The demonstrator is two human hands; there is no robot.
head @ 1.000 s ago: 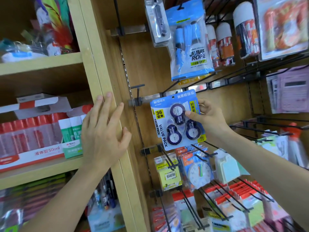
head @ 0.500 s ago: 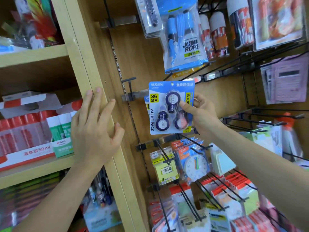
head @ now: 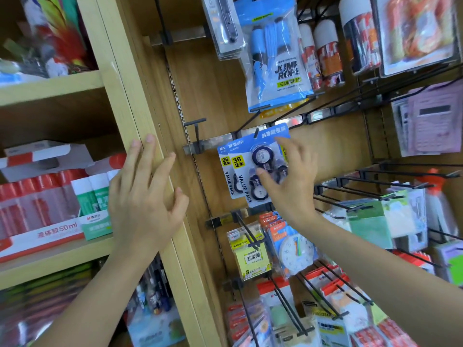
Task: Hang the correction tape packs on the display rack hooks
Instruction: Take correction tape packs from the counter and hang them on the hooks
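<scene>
- Head view shows the correction tape pack [head: 241,176] now up against the back panel, its top hole over the black hook [head: 256,133]; half a second ago it was held out in front of the rack, pinched by its right edge.
- The right hand [head: 290,189] has let go of that pinch. Its fingers are spread and straight over the front of the pack, thumb and fingertips touching the clear blister rather than gripping it.
- A second pack [head: 224,169] hangs just behind on the same hook, showing past the left edge of the front one.
- The left hand [head: 142,196] has stayed flat on the wooden post [head: 120,78] between the shelves and the rack, fingers relaxed, holding nothing.
- The hook juts from a metal rail [head: 200,147]; its tip pokes out through the hole, so the pack looks threaded, though how far back it sits cannot be told.
- Judged from this, the pack in hand looks hung. What remains is probably a light push to square it against its neighbour, then the next pack.
</scene>
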